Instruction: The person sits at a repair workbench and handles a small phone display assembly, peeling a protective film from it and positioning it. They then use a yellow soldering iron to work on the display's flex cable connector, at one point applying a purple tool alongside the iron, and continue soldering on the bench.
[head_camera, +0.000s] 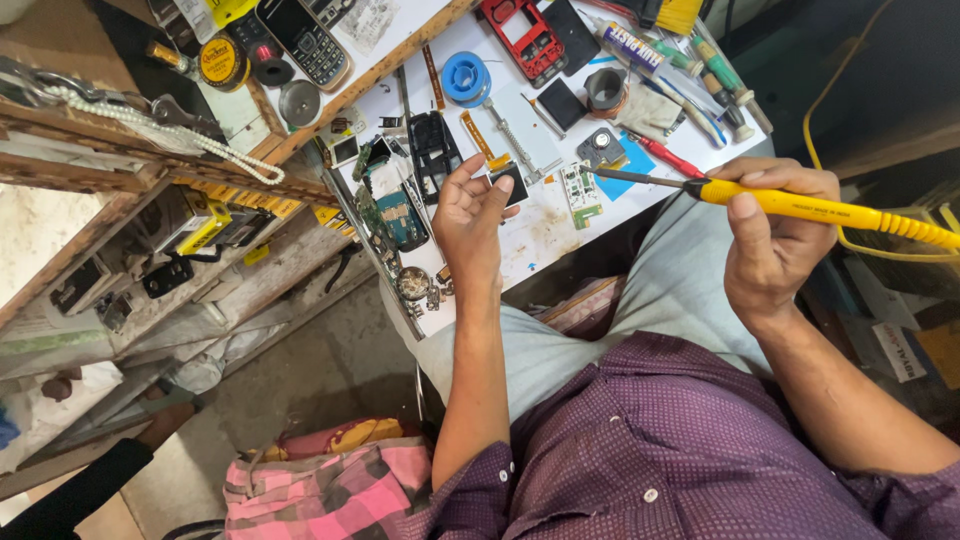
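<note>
While the right hand (775, 235) clamps the yellow-handled soldering iron (790, 205), its long axis points at the small green circuit board (578, 190); the left hand (470, 215), fingers loosely apart, lies just beside that board.

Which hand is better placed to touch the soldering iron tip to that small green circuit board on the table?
Right. The right hand grips the yellow soldering iron, its tip just above the green circuit board. The left hand is open and empty beside it.
</note>
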